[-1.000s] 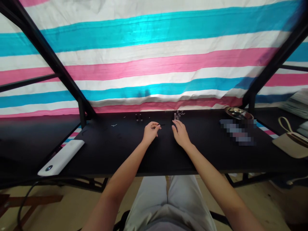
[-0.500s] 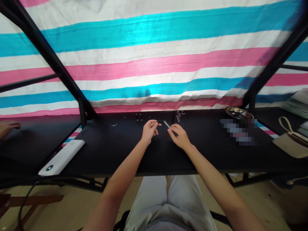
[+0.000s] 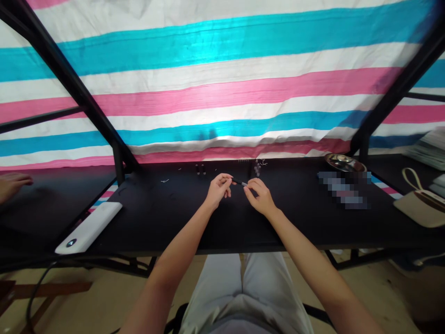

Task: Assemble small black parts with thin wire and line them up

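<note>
My left hand [image 3: 218, 189] is closed in a pinch on a thin black stick-like piece [image 3: 237, 181], which looks like a pen part. My right hand [image 3: 257, 195] pinches a short light-grey tube [image 3: 244, 184], mostly covered by the fingers. The black piece and the grey tube meet end to end in one slanting line between the hands, just above the black table [image 3: 222, 227]. How far one sits inside the other cannot be made out.
Small dark parts [image 3: 200, 170] stand behind my left hand, and several grey pieces [image 3: 257, 168] lie behind my right. White scraps [image 3: 164, 180], a metal dish [image 3: 345, 163], a white power bank [image 3: 89, 228] and a beige pouch [image 3: 420, 207] are around. Another person's hand [image 3: 14, 185] rests at far left.
The grey tube has swung from a steep tilt into line with the black piece, and less of it shows. The black piece now slants down to the right.
</note>
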Tool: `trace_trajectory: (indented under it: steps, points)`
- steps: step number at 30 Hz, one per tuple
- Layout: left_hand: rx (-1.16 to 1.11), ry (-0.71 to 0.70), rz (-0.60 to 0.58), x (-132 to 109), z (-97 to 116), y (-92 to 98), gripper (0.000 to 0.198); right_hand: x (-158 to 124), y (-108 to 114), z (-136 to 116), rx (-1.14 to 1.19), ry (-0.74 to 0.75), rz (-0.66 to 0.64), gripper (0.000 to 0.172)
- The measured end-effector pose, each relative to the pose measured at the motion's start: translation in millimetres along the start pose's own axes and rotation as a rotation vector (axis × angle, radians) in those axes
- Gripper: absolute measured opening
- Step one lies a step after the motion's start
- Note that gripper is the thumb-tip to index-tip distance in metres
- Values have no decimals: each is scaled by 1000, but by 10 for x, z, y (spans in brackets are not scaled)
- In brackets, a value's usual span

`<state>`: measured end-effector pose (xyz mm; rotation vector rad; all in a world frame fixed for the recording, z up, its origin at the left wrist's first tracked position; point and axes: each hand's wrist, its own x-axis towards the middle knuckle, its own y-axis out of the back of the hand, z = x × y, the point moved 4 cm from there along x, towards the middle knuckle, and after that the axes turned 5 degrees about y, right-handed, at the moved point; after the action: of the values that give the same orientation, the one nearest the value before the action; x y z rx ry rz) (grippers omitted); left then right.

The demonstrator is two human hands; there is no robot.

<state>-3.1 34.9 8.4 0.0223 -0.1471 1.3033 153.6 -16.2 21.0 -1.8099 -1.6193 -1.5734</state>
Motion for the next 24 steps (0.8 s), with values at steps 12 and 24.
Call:
trace_trajectory:
  steps: [12,24]
  points:
    - [-52,52,-91,-49,62,-75,34,-2,-13,-5,50,-36,-61,13]
    - [164,105,-102,-38,-65,-87,35,-74,-144,-19,95,70,-132,18]
